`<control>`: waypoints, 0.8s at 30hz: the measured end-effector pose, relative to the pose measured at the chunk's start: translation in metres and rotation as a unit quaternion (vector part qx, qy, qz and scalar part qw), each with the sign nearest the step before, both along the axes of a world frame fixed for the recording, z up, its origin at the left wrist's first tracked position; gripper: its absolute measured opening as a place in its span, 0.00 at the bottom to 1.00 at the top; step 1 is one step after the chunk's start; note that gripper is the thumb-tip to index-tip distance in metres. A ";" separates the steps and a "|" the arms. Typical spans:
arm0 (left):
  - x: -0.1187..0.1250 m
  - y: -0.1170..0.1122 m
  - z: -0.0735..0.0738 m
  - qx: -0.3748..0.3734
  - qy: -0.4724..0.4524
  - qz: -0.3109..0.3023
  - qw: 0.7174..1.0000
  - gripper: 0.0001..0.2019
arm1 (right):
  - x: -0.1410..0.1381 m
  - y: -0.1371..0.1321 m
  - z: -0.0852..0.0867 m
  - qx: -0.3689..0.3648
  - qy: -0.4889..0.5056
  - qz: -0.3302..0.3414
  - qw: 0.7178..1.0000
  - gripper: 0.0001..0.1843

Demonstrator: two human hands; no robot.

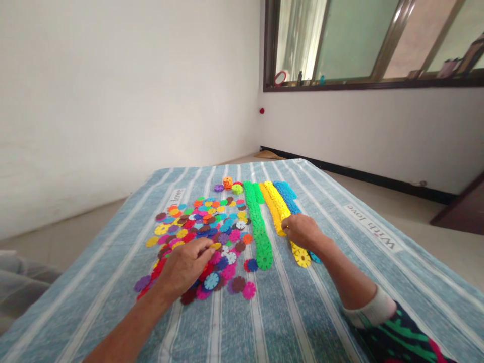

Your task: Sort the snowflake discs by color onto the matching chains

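Observation:
My left hand (189,264) is over the near right part of a mixed pile of notched plastic discs (196,220), pinching a golden-yellow disc (216,246) between thumb and fingertips. My right hand (302,229) is closed at the near end of a golden-yellow row of overlapping discs (273,212); a bit of a yellow disc (286,227) shows at its fingertips. It partly hides the brighter yellow row (302,257) and the blue row (285,194). A long green row (259,232) lies between my two hands, with a short green row (258,193) beside its far end.
Beyond the pile stand a small orange stack (227,183), a lime-green stack (237,189) and a purple disc (219,188). A blue-and-white striped cloth (333,312) covers the table. White walls rise behind, with a window (351,40) at the right.

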State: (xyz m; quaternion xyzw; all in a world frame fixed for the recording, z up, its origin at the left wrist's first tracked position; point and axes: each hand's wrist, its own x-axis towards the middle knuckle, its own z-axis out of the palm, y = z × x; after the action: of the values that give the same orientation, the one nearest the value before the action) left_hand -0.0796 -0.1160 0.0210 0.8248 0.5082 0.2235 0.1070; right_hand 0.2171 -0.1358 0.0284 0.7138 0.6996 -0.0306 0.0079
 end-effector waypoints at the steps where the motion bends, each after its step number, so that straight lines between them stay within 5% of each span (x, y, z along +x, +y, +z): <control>1: -0.001 0.001 -0.001 -0.001 0.001 -0.001 1.000 0.13 | 0.000 0.001 -0.001 -0.002 -0.004 -0.004 1.000 0.15; 14: -0.002 0.003 -0.002 -0.018 0.010 0.009 1.000 0.15 | -0.006 -0.002 0.004 0.028 -0.007 -0.020 0.999 0.16; 17: 0.003 -0.004 0.002 -0.025 -0.002 -0.011 1.000 0.14 | -0.024 -0.012 0.007 0.068 0.085 0.048 0.993 0.15; 20: 0.013 -0.014 0.007 -0.038 -0.012 -0.047 0.998 0.13 | -0.047 -0.024 0.008 0.093 0.249 0.161 0.950 0.12; 24: 0.024 -0.028 0.012 -0.054 -0.022 -0.089 0.994 0.13 | -0.070 -0.035 0.007 0.091 0.327 0.219 0.915 0.11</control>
State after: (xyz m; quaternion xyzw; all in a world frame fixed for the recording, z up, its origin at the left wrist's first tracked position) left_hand -0.0554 -0.1443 0.0333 0.8547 0.4419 0.2034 0.1814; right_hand 0.1467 -0.1711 0.0352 0.4907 0.8016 -0.1961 -0.2796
